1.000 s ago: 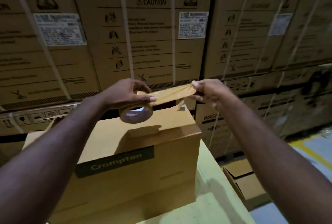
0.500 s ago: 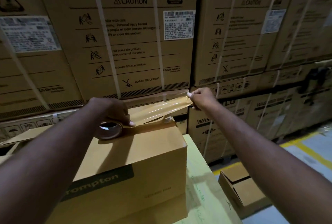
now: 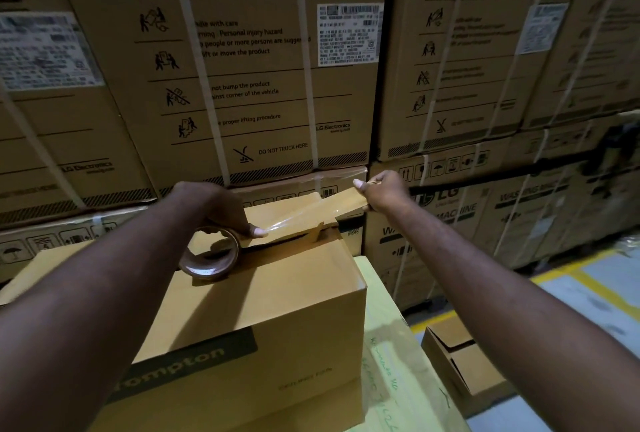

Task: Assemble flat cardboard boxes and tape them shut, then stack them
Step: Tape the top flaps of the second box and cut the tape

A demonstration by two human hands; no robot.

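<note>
A brown cardboard box [image 3: 277, 310] with a dark "Crompton" label stands in front of me, its top flaps meeting along a dark seam. My left hand [image 3: 214, 203] grips a roll of brown tape [image 3: 209, 256] that rests on the box top. A strip of tape [image 3: 308, 211] stretches from the roll up and to the right over the seam. My right hand [image 3: 382, 189] pinches the strip's free end beyond the box's far right corner.
The box sits on a pale green surface [image 3: 398, 362] with handwriting. A wall of large strapped cartons [image 3: 259, 68] rises close behind. A small open carton [image 3: 460, 359] lies on the floor at the right, beside yellow floor lines [image 3: 588, 286].
My left hand has lowered the roll onto the box top. My right hand has drawn the strip longer, out to the right past the box corner.
</note>
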